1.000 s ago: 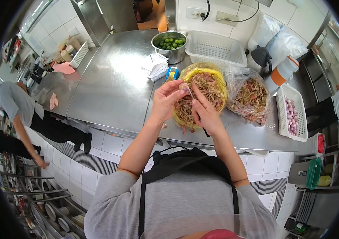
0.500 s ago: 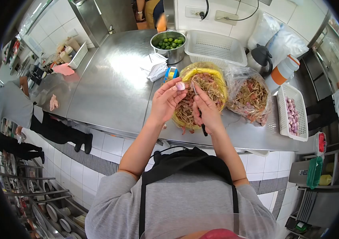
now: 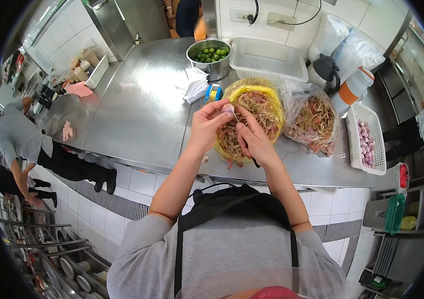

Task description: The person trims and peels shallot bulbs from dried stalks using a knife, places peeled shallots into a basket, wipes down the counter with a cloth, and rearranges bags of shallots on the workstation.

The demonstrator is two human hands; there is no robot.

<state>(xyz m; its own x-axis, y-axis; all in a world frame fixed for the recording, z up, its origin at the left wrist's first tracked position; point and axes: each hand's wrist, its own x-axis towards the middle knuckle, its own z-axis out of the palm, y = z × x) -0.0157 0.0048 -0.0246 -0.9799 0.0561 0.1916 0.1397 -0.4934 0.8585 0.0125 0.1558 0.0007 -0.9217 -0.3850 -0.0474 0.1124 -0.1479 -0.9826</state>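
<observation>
Knife handle [image 3: 256, 163] mostly hidden by right hand [image 3: 258, 143], background person [image 3: 187, 18] cut off above; orange object [image 3: 200, 30] blurred

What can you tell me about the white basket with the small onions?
The white basket looks like plastic: rectangular, with raised sides full of small holes. It sits upright at the right end of the metal table, near the orange-banded jug. Purple-pink onions lie inside, covering part of its bottom. No hand touches it.

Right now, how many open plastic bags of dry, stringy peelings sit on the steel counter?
2: the yellow plastic bag under the left hand and right hand, and the clear plastic bag to its right.
</observation>
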